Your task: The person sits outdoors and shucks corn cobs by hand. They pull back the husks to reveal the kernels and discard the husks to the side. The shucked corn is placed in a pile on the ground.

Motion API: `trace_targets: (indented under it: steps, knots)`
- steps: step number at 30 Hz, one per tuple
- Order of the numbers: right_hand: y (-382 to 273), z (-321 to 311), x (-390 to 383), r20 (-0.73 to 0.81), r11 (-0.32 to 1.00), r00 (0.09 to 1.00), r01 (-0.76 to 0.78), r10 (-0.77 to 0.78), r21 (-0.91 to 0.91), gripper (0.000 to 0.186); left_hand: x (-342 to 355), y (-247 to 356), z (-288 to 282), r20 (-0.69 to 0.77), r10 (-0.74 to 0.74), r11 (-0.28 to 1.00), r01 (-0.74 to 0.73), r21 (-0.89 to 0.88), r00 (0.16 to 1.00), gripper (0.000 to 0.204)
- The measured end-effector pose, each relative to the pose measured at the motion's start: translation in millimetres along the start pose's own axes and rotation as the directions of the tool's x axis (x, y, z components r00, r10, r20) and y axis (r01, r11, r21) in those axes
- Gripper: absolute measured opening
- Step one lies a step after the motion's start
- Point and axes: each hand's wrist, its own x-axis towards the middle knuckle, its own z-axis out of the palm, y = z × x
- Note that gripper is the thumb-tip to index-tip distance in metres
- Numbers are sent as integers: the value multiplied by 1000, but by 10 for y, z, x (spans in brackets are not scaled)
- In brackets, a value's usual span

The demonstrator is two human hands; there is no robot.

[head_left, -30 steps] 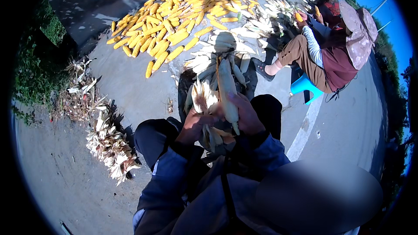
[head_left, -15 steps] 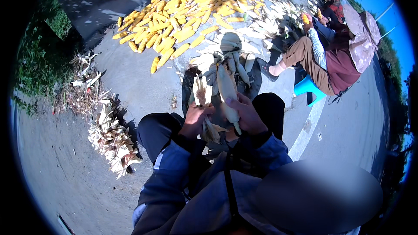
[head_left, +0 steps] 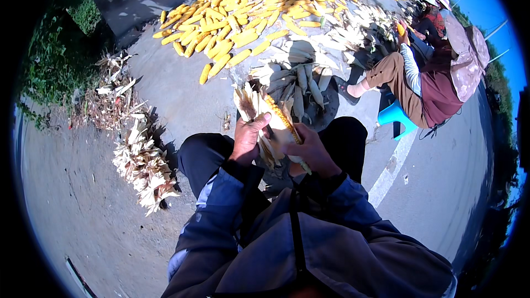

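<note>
My right hand (head_left: 313, 152) is closed around the lower end of a corn ear (head_left: 281, 116), which tilts up and to the left between my knees. A strip of its yellow kernels shows, with pale husk still around the rest. My left hand (head_left: 248, 139) is closed on pale, dry corn husks (head_left: 249, 105) with a brown tuft, right beside the ear. Part of the husk hangs below my fingers. Just beyond my hands lies a heap of unhusked ears (head_left: 301, 80), partly in shadow.
Many bare yellow corn cobs (head_left: 243, 22) spread over the pavement ahead. Discarded husks (head_left: 144, 168) lie to my left, near green plants (head_left: 47, 72). At right, a person (head_left: 436, 85) in a wide hat sits on a blue stool (head_left: 396, 118), holding a cob; others sit farther back.
The ear in my right hand was fully covered by husk; now yellow kernels show along it. My left hand has come up against it. The view has shifted slightly.
</note>
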Motion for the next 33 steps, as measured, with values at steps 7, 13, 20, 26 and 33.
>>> trace_targets:
  steps: [7, 13, 20, 26, 33]
  knots:
    - [71, 67, -4, -21, 994, 998, 57, -59, -95, 79, -66, 99, 76, 25, -12, 1000, 12, 17, 1000, 23]
    - [95, 75, -22, -32, 994, 998, 42, -46, -101, 82, -32, 79, 31, -12, 16, 1000, -16, 2, 1000, 28]
    - [0, 111, -77, -4, 1000, 1000, 10, -10, -13, 72, -33, 90, 0, -18, 41, 997, -42, -66, 999, 23]
    - [59, 70, -88, 5, 992, 999, 32, -32, -120, 71, -21, 96, 12, -105, 30, 972, -54, -231, 994, 22]
    - [130, 77, -94, -2, 954, 994, 104, -109, -281, 82, 71, 27, -58, -180, 121, 992, -125, -13, 976, 12]
